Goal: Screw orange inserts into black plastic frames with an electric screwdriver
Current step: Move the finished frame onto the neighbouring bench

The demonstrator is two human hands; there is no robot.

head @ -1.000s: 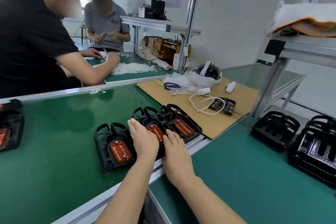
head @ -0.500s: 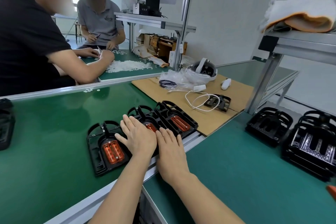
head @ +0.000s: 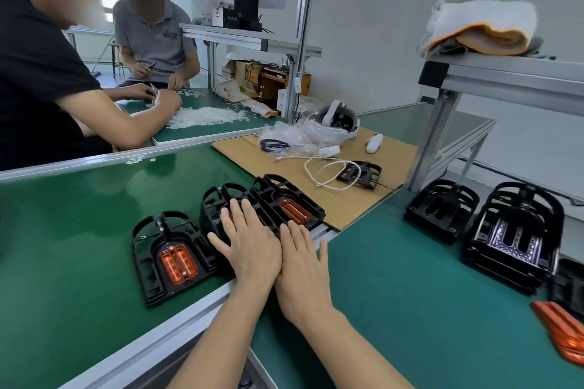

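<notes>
Resting flat with straight fingers, the left hand (head: 249, 246) covers the middle black plastic frame (head: 221, 208) on the green bench mat (head: 79, 230); the right hand (head: 303, 265) lies open beside it, touching. These frames look stiff and light, best gripped by their outer rims, clear of each glossy orange insert (head: 178, 264).

Two bare forearms reach into view from the bottom edge, with no sleeves visible on them. The left hand (head: 249, 243) and the right hand (head: 305, 265) wear no gloves, rings or watch.
</notes>
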